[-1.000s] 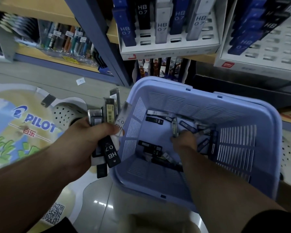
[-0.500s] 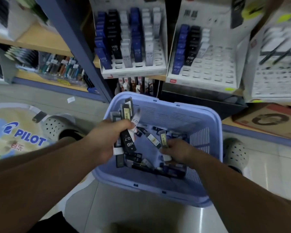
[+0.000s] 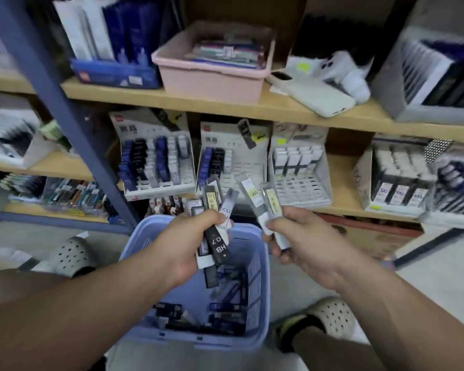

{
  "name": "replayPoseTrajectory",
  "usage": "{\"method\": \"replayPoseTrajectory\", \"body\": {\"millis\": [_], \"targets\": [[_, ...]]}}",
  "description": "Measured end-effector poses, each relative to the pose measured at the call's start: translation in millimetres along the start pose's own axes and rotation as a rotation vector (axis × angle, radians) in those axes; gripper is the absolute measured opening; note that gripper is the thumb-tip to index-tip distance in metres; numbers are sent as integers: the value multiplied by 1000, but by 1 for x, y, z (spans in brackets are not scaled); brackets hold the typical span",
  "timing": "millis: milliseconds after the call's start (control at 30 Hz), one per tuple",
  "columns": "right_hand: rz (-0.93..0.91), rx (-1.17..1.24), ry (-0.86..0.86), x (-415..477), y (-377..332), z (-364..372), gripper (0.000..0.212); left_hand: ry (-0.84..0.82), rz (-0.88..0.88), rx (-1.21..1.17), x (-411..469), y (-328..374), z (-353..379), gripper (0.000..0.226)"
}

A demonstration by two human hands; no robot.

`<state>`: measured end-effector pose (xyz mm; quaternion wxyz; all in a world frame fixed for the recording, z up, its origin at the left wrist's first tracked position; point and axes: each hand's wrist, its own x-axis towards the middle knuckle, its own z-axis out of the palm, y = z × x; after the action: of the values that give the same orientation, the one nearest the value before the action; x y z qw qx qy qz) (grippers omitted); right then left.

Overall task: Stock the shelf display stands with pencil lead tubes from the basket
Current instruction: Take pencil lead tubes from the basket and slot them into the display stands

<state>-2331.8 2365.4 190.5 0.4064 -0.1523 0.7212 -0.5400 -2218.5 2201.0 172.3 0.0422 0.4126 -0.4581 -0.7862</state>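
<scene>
**Basket**: lavender plastic with slotted walls, on the floor at the foot of the shelving. All places below are given from it.

**Loose tubes**: dark and clear pencil lead tubes, scattered over the basket's bottom, mostly toward its near and right walls.

**Left hand**: above the basket's far-left rim. Fingers and thumb are curled tight round a bundle of tubes.

**Bundle of tubes**: fanned, with a black one marked "HB 0.7" foremost. Tips point up and away from the basket. The count is unclear.

**Right hand**: just past the basket's far-right corner. Thumb and curled fingers pinch the clear tubes.

**Clear tubes**: at least two, yellow-labelled, upright and slightly splayed, above that same corner.

**Left stand**: white tiered display on the shelf beyond the basket, to the left. Most columns hold blue, black and clear tubes.

**Middle stand**: straight beyond the basket. Only the left columns are filled.

**Right stand**: beyond the basket, to the right. Pale tubes sit in its top rows.

**Pink tray**: one shelf higher, beyond the basket.

**Phone**: pale case, face down, higher and to the right of the basket.

**Pale clog**: perforated, left of the basket.

**Second clog**: by the basket's near-right corner.
</scene>
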Motion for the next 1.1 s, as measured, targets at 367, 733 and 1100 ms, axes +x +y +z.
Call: {"method": "replayPoseTrajectory", "body": {"millis": [367, 733, 1100], "targets": [[-167, 119, -105, 1, -23, 5, 30, -83, 91, -19, -19, 24, 26, 11], [-152, 268, -56, 40, -31, 24, 29, -195, 7, -69, 21, 35, 18, 32], [18, 299, -77, 82, -37, 18, 37, -190, -54, -131, 59, 52, 17, 39]]}}
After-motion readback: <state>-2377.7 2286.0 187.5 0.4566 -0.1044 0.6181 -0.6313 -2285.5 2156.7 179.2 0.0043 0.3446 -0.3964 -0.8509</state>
